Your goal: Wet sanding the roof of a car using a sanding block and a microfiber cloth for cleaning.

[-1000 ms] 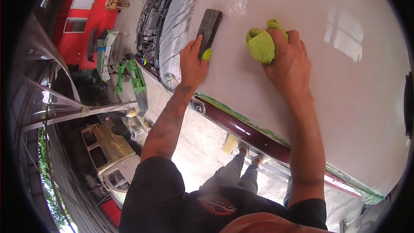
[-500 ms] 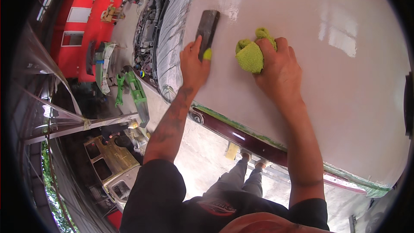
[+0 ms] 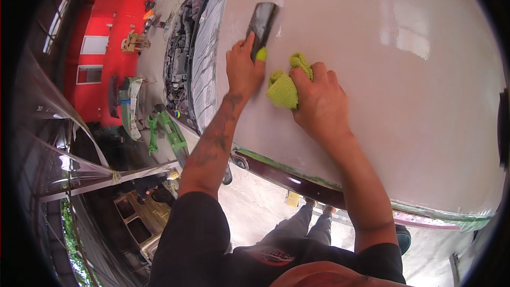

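Observation:
A long dark sanding block (image 3: 263, 21) lies along the pale grey car roof panel (image 3: 372, 106), gripped by my left hand (image 3: 245, 69). Something yellow-green shows at that hand's thumb tip; whether it is a finger cover or part of the block I cannot make out. Bunched in my right hand (image 3: 323, 98) is a yellow-green microfibre cloth (image 3: 284, 91), resting on or just above the panel to the right of the block. The fingertips of my right hand are hidden partly by the cloth. Glossy reflections show on the panel, which looks wet.
Wrinkled masking film (image 3: 204, 64) covers the strip beside the uncovered engine bay (image 3: 183, 48) at left. Green masking edges the panel above a dark red side (image 3: 276, 178). Green and grey car parts (image 3: 170, 130) stand on the floor at left. Another person (image 3: 149, 183) is at lower left.
My left hand has slid the sanding block slightly farther and to the right. The right hand with the cloth has shifted left and nearer me, closer to the block. The view has tilted a little.

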`<action>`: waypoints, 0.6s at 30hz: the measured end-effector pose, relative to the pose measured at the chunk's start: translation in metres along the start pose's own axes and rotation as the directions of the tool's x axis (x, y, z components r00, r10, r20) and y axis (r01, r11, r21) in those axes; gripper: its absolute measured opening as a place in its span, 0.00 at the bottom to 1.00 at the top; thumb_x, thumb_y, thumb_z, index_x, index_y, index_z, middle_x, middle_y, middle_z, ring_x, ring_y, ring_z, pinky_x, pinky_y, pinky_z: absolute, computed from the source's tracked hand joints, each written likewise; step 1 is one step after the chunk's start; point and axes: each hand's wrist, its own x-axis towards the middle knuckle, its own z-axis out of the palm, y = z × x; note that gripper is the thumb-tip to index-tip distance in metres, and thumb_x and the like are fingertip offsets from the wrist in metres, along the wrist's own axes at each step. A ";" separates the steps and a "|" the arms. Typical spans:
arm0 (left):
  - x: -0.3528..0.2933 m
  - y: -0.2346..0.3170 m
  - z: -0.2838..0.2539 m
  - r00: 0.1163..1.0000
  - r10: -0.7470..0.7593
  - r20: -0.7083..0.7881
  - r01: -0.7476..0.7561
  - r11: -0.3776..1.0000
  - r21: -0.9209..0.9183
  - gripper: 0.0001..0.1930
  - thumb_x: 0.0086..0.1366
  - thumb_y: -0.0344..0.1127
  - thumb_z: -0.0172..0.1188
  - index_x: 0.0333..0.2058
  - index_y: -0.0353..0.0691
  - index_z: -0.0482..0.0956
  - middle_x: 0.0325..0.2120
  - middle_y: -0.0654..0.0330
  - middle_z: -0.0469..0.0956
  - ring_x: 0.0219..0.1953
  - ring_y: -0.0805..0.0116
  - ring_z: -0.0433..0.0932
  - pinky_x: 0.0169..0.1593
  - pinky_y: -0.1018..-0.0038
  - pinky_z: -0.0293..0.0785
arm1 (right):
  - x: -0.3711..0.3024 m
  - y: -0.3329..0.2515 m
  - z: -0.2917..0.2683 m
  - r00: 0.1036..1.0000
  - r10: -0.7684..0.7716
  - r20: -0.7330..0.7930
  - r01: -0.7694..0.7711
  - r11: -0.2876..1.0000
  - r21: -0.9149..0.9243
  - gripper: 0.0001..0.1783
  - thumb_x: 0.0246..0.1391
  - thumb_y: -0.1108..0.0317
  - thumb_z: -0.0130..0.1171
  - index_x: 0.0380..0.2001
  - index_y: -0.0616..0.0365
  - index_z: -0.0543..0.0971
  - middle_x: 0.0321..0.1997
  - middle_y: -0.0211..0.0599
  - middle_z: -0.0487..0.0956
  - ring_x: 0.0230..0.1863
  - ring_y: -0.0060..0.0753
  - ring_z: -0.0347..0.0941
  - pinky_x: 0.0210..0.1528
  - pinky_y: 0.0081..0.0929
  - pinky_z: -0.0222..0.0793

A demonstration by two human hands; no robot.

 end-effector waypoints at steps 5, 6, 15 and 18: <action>-0.057 0.038 -0.028 0.983 0.159 0.093 -0.153 0.986 -0.071 0.33 0.55 0.32 0.64 0.62 0.42 0.69 0.52 0.46 0.70 0.48 0.46 0.71 0.53 0.58 0.70 | -0.001 -0.001 -0.005 1.000 -0.010 -0.003 0.010 1.000 0.017 0.18 0.37 0.76 0.65 0.36 0.52 0.76 0.37 0.39 0.71 0.36 0.44 0.72 0.33 0.37 0.74; -0.036 0.030 -0.023 0.985 0.151 0.082 -0.146 0.988 -0.058 0.33 0.55 0.32 0.64 0.62 0.42 0.69 0.52 0.45 0.71 0.48 0.45 0.71 0.53 0.58 0.70 | -0.001 0.000 -0.006 1.000 -0.018 -0.006 0.018 1.000 0.017 0.17 0.38 0.76 0.65 0.36 0.51 0.76 0.37 0.39 0.71 0.36 0.43 0.72 0.32 0.37 0.74; 0.053 0.003 0.009 0.997 0.064 0.030 -0.064 0.998 0.011 0.31 0.56 0.32 0.62 0.60 0.41 0.71 0.50 0.45 0.75 0.47 0.45 0.74 0.53 0.59 0.71 | 0.001 -0.002 -0.001 1.000 -0.015 -0.005 0.015 1.000 0.021 0.15 0.39 0.75 0.63 0.35 0.50 0.77 0.35 0.39 0.71 0.34 0.43 0.72 0.31 0.36 0.73; -0.041 0.032 -0.016 0.981 0.177 0.078 -0.177 0.984 0.000 0.32 0.56 0.31 0.64 0.62 0.45 0.70 0.53 0.45 0.72 0.47 0.45 0.72 0.52 0.59 0.71 | 0.000 0.003 -0.003 1.000 0.004 0.009 -0.004 1.000 0.006 0.14 0.40 0.75 0.63 0.34 0.50 0.76 0.35 0.39 0.70 0.34 0.43 0.72 0.31 0.36 0.73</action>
